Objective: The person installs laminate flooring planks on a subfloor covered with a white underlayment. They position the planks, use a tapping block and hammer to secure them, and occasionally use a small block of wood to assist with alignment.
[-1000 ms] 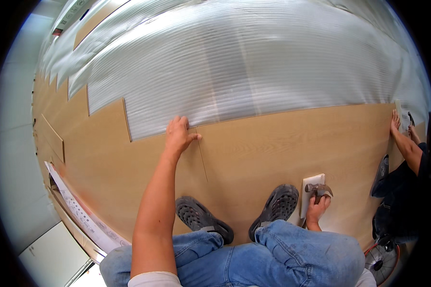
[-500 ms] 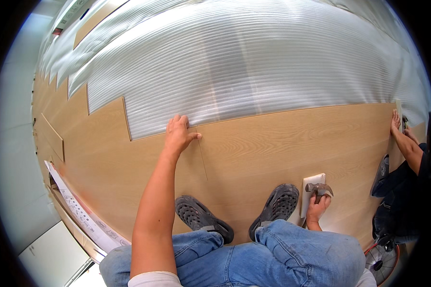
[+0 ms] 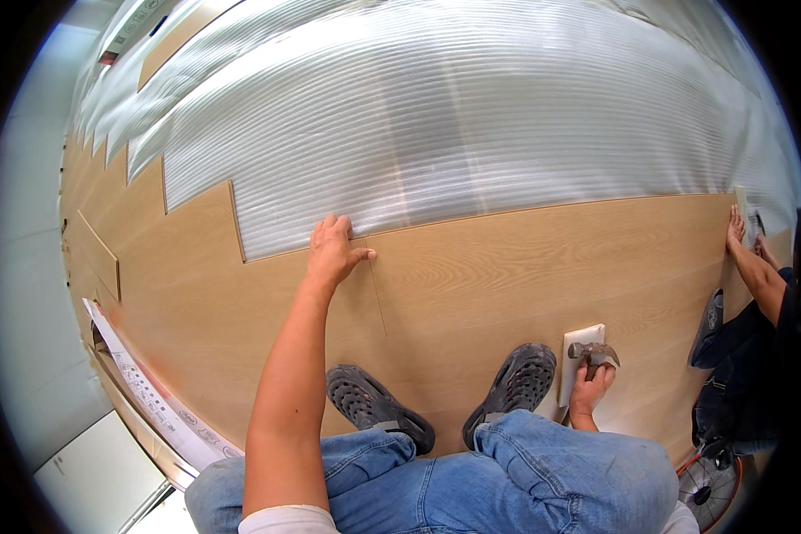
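Observation:
My left hand (image 3: pixel 332 247) rests on the outer edge of a wood-look floor plank (image 3: pixel 525 240), fingers over the edge and thumb stretched apart. Just right of its thumb runs a thin joint line between two planks. My right hand (image 3: pixel 587 392), beside my right knee, is closed round the handle of a claw hammer (image 3: pixel 587 350). The hammer's head lies over a flat white block (image 3: pixel 571 378) on the laid floor. Most of the handle is hidden by my hand and leg.
Ribbed silvery underlay (image 3: pixel 507 116) spreads beyond the stepped plank ends. At the right, a co-worker's hand (image 3: pixel 735 227) presses the plank's far end, beside a pale strip (image 3: pixel 741 209). A loose plank piece (image 3: pixel 98 254) and printed packaging (image 3: pixel 142 383) lie left. A fan (image 3: pixel 710 489) stands lower right.
My two hands and the hammer stay in place. At the far right, the co-worker's other hand and the dark tool in it have shifted slightly.

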`<action>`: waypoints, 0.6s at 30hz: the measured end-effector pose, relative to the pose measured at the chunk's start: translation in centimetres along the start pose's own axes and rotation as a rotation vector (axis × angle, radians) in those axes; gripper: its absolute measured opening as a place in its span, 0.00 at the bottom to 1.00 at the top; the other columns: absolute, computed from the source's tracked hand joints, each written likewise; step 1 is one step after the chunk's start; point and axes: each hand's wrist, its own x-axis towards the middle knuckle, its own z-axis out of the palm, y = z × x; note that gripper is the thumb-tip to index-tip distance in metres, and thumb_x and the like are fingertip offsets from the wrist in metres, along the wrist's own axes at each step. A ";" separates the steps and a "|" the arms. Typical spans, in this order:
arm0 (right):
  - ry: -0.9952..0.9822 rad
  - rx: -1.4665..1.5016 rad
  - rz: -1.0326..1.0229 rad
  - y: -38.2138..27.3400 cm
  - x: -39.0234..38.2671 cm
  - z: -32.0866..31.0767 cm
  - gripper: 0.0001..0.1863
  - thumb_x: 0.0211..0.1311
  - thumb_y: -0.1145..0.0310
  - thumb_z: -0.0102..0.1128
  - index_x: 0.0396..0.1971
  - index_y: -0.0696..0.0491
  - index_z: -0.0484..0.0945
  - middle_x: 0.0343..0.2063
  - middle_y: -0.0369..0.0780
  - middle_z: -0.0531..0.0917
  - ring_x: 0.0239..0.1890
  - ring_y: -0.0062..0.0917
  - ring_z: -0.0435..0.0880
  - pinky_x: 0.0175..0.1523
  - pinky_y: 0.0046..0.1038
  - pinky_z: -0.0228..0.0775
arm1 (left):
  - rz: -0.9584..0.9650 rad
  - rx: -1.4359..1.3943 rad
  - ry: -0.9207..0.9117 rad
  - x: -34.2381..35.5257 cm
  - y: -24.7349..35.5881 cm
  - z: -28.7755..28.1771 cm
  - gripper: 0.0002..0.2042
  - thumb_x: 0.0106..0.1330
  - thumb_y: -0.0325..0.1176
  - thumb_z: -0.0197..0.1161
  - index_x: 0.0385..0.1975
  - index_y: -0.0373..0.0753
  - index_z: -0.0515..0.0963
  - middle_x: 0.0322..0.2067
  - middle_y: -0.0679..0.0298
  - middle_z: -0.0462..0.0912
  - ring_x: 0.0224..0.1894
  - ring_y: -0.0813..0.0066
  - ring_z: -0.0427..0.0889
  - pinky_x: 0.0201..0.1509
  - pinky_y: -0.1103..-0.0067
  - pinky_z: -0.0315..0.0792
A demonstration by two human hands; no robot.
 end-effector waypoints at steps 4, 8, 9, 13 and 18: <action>-0.009 0.000 0.003 -0.1 0.0 -0.2 0.24 0.67 0.61 0.63 0.53 0.64 0.74 0.53 0.54 0.72 0.59 0.52 0.69 0.64 0.46 0.62 | -0.004 -0.001 -0.007 0.0 0.1 0.0 0.27 0.41 0.42 0.86 0.32 0.36 0.75 0.39 0.60 0.76 0.47 0.55 0.72 0.52 0.63 0.69; 0.002 0.014 -0.005 -0.3 0.2 -0.4 0.24 0.67 0.61 0.63 0.53 0.64 0.74 0.54 0.54 0.72 0.59 0.52 0.69 0.65 0.46 0.62 | -0.002 0.001 -0.002 0.0 0.2 -0.3 0.27 0.41 0.42 0.86 0.32 0.36 0.75 0.39 0.59 0.76 0.48 0.54 0.72 0.53 0.63 0.69; -0.002 0.016 -0.002 -0.4 0.1 -0.3 0.24 0.66 0.61 0.63 0.54 0.64 0.74 0.54 0.54 0.72 0.59 0.53 0.69 0.65 0.46 0.62 | -0.003 0.001 -0.005 0.0 0.1 -0.2 0.27 0.41 0.42 0.86 0.32 0.36 0.75 0.39 0.59 0.76 0.48 0.54 0.72 0.53 0.63 0.69; -0.006 0.011 0.010 -0.4 0.0 -0.2 0.25 0.66 0.61 0.63 0.54 0.64 0.74 0.54 0.55 0.72 0.59 0.53 0.69 0.65 0.47 0.61 | 0.000 0.003 -0.005 -0.1 -0.1 0.1 0.26 0.41 0.42 0.86 0.32 0.36 0.75 0.39 0.59 0.76 0.47 0.54 0.72 0.52 0.63 0.69; 0.012 -0.019 0.001 -0.2 0.0 -0.1 0.25 0.65 0.61 0.64 0.53 0.65 0.75 0.54 0.55 0.73 0.59 0.53 0.70 0.65 0.47 0.62 | 0.011 0.005 0.009 0.0 -0.2 0.2 0.27 0.41 0.42 0.87 0.32 0.36 0.75 0.38 0.60 0.76 0.46 0.55 0.72 0.51 0.63 0.69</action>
